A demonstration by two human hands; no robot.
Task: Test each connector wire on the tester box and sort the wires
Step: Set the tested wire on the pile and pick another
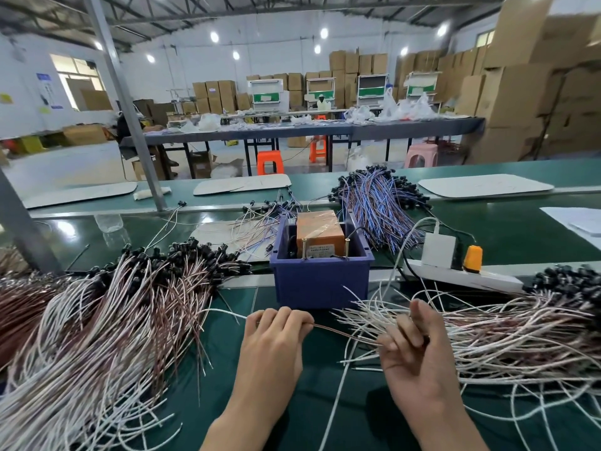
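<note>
Left hand [276, 340] curled round one brown wire [344, 333], wire runs sideways to right hand [413, 346] pinching it at the edge of the right pile [520, 327]; tester box [320, 234] sits straight ahead just past left knuckles, so left looks nearer

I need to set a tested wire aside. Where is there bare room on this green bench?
Bare green mat lies between the forearms, before the blue plastic bin, though one white wire crosses it. Another patch lies behind the white power strip, beside the blue wire bundle. The left wire pile and right wire pile are crowded.
</note>
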